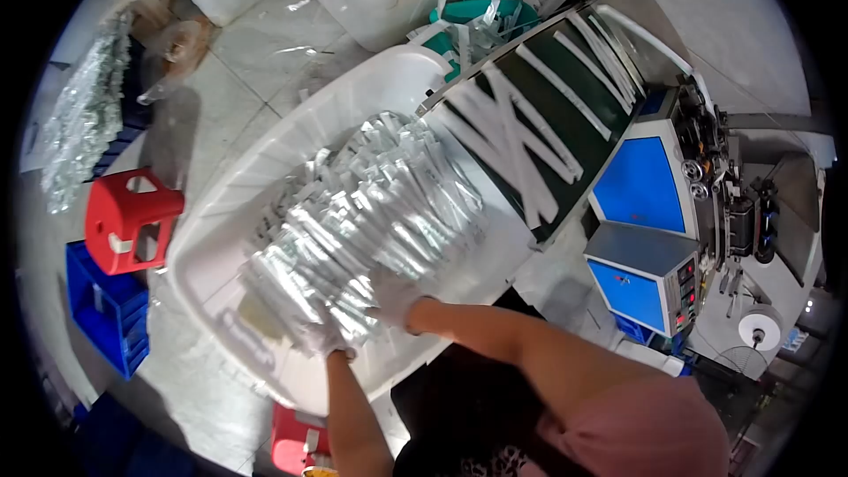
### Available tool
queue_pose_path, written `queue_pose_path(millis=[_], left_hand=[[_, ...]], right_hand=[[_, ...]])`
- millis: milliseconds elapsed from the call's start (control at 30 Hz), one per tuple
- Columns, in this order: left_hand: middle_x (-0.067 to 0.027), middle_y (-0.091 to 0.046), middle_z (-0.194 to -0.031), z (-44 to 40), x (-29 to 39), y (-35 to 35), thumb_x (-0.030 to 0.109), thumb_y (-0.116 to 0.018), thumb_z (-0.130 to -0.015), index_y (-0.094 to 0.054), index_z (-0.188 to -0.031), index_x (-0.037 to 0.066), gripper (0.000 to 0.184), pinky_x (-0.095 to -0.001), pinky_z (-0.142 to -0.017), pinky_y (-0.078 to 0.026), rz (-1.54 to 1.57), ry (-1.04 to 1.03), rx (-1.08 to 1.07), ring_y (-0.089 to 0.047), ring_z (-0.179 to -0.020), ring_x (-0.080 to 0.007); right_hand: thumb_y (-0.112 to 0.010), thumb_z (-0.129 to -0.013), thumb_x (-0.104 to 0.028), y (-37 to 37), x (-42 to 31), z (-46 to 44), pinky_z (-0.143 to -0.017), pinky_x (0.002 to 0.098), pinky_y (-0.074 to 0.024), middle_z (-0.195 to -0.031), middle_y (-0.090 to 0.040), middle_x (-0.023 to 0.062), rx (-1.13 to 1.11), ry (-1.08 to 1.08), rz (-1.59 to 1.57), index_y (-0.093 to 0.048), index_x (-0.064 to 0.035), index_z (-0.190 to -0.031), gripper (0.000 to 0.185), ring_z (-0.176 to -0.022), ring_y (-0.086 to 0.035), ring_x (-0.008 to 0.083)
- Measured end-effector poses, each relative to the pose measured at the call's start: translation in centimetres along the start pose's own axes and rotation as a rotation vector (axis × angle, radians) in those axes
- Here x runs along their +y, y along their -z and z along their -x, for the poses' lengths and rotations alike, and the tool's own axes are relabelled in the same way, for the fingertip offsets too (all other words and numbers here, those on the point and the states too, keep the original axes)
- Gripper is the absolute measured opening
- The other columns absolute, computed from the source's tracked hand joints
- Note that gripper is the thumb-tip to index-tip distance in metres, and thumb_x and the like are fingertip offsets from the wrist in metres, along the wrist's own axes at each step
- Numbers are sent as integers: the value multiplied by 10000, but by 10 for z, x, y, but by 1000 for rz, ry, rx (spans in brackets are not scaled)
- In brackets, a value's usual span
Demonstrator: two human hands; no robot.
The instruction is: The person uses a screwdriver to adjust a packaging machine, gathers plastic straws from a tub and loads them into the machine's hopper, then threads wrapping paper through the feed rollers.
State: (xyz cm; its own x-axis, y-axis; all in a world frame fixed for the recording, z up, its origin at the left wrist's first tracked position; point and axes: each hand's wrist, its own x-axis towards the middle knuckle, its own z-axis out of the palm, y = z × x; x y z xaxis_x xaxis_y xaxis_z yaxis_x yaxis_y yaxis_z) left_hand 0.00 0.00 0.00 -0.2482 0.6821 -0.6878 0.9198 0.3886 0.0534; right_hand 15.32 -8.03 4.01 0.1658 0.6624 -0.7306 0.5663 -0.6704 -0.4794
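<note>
In the head view, reaching down into a large white tub (208, 252) with both hands, apparently in thin pale gloves. Holding the left hand (320, 334) low among silver packets (367, 203), at the lower edge of the heap. Resting the right hand (393, 299) on the same packets, near the left hand and farther up and to the right. Cannot tell with either hand whether clenched or released, fingers being blurred against the shiny heap. Long, narrow packets, lying piled close together across the middle of the tub. Beside the tub's upper right side, a conveyor (561, 119) with white strips (570, 95) spread on a dark green belt, some crossing. Farther right, a machine (640, 184) with blue panels. To the left of the tub, a red stool (110, 223) and a blue crate (124, 329).
</note>
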Motion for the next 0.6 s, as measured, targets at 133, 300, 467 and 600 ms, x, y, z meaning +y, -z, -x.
queue_pose_path(millis=[133,300,467,600], left_hand=[[-230,-453,-1244,89,-41,18,488,-489,-819,-408,-1260,-8,669,-388,-957,-351,105,-375,-286,-443,-1149,-338],[-113,-665,-781,173,-100,118,424,-464,-821,-668,-775,15,459,-339,-768,-449,-42,-523,-352,-624,-769,-239],[-129,-636,-689,142,-109,131,433,-524,-809,-649,-806,3,448,-379,-641,-473,-297,-842,-466,-624,-707,-260],[-118,-632,-687,193,-55,134,421,-520,-814,-646,-817,-4,443,-359,-631,-470,-397,-890,-487,-617,-697,-238]], right_hand=[[-489,-855,-304,35,30,165,-764,438,-451,-907,-605,166,117,4,109,-438,-97,-1192,399,-854,-582,343],[-419,-854,-425,33,40,302,-769,422,-453,-902,-619,186,90,-374,-216,-637,-62,-864,423,-855,-579,368],[-506,-758,-478,-52,84,345,-818,396,-443,-1009,-612,185,191,-599,-207,-617,-58,-1039,517,-964,-573,337],[-506,-750,-476,-68,59,376,-840,403,-433,-1053,-598,184,77,-523,-287,-609,-60,-1061,530,-995,-553,361]])
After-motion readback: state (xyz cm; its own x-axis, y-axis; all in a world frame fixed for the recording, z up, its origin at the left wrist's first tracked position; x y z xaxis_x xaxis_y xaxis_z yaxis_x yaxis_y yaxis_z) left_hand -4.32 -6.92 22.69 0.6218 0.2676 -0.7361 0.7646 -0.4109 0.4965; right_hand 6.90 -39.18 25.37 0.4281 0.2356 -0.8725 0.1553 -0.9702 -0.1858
